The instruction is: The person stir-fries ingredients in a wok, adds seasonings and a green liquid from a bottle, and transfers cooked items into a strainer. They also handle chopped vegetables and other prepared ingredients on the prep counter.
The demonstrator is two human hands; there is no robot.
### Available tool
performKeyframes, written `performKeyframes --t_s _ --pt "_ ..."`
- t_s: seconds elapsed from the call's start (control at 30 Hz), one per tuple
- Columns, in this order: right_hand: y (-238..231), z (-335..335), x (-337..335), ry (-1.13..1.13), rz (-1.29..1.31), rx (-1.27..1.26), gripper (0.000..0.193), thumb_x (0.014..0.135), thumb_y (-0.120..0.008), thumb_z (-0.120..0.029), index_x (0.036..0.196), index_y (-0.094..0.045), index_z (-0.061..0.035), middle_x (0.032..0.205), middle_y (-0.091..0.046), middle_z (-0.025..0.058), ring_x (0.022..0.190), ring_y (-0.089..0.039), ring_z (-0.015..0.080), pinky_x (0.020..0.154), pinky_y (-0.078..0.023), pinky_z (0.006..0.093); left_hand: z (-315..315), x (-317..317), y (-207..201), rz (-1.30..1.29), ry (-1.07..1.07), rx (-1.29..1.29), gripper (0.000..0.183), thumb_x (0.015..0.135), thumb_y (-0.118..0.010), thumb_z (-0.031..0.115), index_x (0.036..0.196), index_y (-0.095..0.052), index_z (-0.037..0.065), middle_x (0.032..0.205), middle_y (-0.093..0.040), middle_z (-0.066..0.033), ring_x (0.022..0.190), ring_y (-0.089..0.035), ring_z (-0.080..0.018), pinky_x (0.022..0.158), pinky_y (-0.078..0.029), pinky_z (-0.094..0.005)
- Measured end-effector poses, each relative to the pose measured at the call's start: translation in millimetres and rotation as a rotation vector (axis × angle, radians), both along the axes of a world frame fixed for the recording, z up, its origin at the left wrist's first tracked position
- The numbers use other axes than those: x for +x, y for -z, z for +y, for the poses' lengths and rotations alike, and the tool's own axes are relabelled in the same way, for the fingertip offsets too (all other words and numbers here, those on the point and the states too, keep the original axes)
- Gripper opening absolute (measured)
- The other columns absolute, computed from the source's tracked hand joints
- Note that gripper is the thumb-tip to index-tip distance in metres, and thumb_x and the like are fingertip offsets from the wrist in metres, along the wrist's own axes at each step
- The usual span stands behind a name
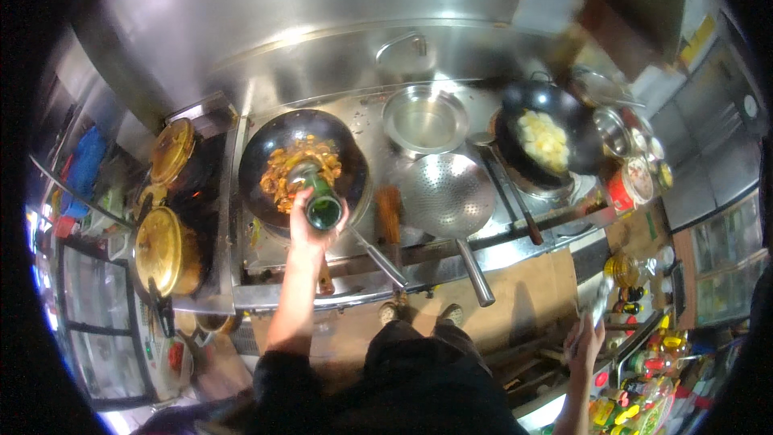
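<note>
My left hand [299, 234] is closed around a green glass bottle [324, 211]. The bottle is tipped over the left wok [256, 141], its round base toward me. Whether anything flows from it, I cannot tell. Browned chopped food [282, 167] lies in that wok. A utensil with a metal handle [378, 259] leans out over the wok's near right rim; its head is not clear. Off to the lower right, beside the bottle shelf, my right hand [585, 345] has its fingers closed around a pale, whitish thing [601, 300] that is too blurred to name.
Right of the left wok stand a bamboo brush [389, 213], a perforated strainer [448, 193] and a metal basin [425, 119]. A second wok [515, 101] holds pale yellow chunks [544, 141]. Brass-coloured pots [159, 250] sit at left. Several bottles [656, 362] crowd the lower right.
</note>
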State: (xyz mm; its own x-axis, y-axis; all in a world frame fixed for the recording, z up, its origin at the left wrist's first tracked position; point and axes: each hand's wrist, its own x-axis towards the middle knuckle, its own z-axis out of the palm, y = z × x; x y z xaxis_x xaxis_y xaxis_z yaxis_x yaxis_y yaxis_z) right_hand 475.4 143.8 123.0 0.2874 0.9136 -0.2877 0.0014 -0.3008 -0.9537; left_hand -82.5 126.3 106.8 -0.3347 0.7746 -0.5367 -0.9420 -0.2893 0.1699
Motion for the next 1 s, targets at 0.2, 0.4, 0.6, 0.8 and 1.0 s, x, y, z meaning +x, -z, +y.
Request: performKeyframes --t_s 0.2,0.4,0.6,0.8,1.0 --pt "70.0 -127.0 59.9 0.237 -0.148 -0.265 0.038 0.089 -0.056 -0.024 0.119 -0.044 -0.0038 0.063 -0.052 0.0033 0.04 -0.048 0.0139 0.034 -0.041 0.028 17.2 -66.8 -21.6 -0.031 -0.139 -0.008 0.032 0.082 -0.057 0.026 0.103 -0.054 0.003 0.099 -0.055 -0.015 0.091 -0.058 -0.0274 0.082 -0.055 -0.0392" --pt "97.5 -286.7 44.0 0.485 -0.24 -0.541 0.059 0.087 -0.061 -0.026 0.134 -0.034 -0.0016 0.081 -0.059 0.0094 0.069 -0.057 0.0164 0.054 -0.047 0.0292 10.7 -116.1 -12.2 0.062 0.111 0.047 0.011 0.086 -0.054 0.013 0.085 -0.056 0.002 0.076 -0.056 -0.0072 0.077 -0.057 -0.0194 0.08 -0.049 -0.0364" --pt "109.0 -313.1 14.2 0.295 -0.997 -1.116 0.053 0.083 -0.058 -0.041 0.115 -0.047 -0.0002 0.097 -0.059 0.0219 0.097 -0.054 0.0334 0.088 -0.039 0.0468 7.0 -151.5 -43.1 -1.208 -0.229 0.266 0.014 0.084 -0.056 0.015 0.095 -0.06 0.009 0.087 -0.062 -0.0063 0.08 -0.061 -0.0216 0.076 -0.049 -0.0411" --pt "281.1 -461.8 25.4 0.584 -1.063 -0.868 0.075 0.082 -0.056 -0.042 0.136 -0.028 0.0018 0.137 -0.031 0.0311 0.127 -0.032 0.0449 0.103 -0.028 0.0481 22.2 -169.8 -46.2 -0.861 -0.164 0.134 0.017 0.086 -0.05 0.02 0.091 -0.061 0.007 0.086 -0.062 -0.0094 0.079 -0.061 -0.0259 0.076 -0.048 -0.0457" --pt "197.3 -371.9 37.6 0.245 -1.25 -0.479 0.07 0.077 -0.068 -0.018 0.134 -0.033 0.0025 0.132 -0.041 0.0246 0.117 -0.043 0.0386 0.1 -0.034 0.0446 7.1 -139.5 -65.7 -0.436 -0.07 0.072 0.016 0.085 -0.05 0.019 0.075 -0.055 0.008 0.066 -0.055 -0.0038 0.063 -0.055 -0.017 0.06 -0.046 -0.0311"
